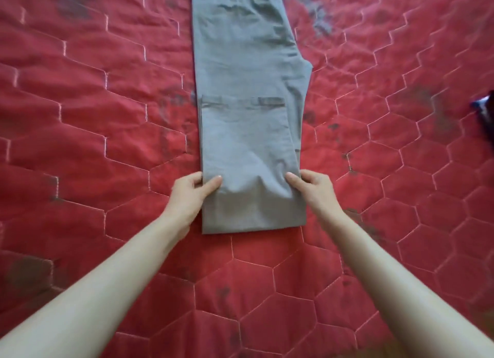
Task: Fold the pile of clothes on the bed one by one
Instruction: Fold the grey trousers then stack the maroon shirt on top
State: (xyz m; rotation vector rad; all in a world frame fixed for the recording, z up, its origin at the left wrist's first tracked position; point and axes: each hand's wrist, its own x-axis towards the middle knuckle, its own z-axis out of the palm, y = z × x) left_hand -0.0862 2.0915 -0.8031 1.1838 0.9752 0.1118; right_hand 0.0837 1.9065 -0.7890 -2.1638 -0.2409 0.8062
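Grey trousers [248, 111] lie lengthwise on red quilted bedspread [93, 122], legs stacked, hem end folded up over thigh. My left hand [191, 194] pinches left side edge of near fold, my right hand [311, 189] pinches right side edge — thumbs on top. Bare quilt on both sides, hexagon stitching, dark smudges. Dark object [485, 111] at far right edge, unclear.
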